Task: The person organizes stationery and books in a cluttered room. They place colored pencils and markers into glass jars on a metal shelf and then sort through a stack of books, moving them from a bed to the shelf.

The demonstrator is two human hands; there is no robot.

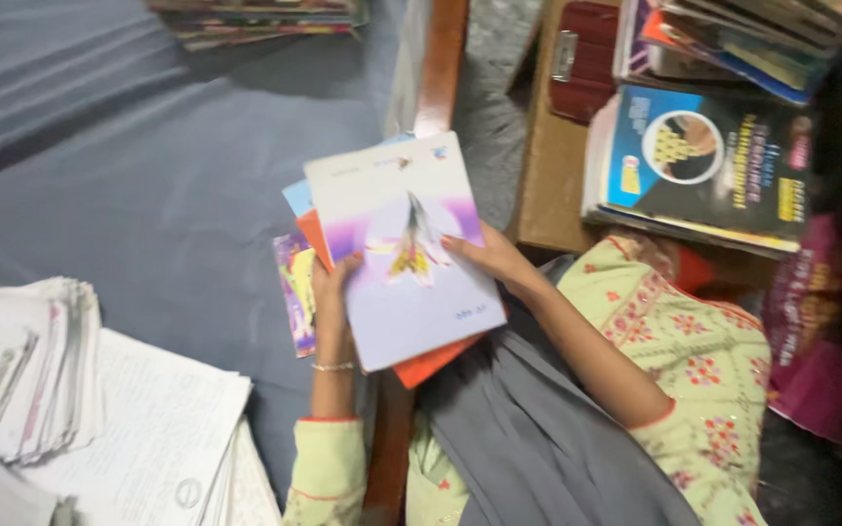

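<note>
A fanned stack of thin soft-cover notebooks, topmost white and lilac (406,248), is held over the wooden edge of the grey-sheeted bed (148,195); its sides are gripped by the left hand (331,292) and right hand (489,255); judged light, floppy, slippery, best clamped at opposite edges.

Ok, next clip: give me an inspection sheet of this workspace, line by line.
Surface: bed under a grey-blue sheet, wooden edge rail on its right.
Job's things: stack of thin books, white one with a plane picture on top, orange, blue and purple ones beneath.
Clutter: paper piles at lower left; another book stack at top.
Grippers: left hand and right hand grip the stack's opposite edges.
Cables: nothing seen.
Surroundings: side table with large dark book, further books and a red case.
</note>
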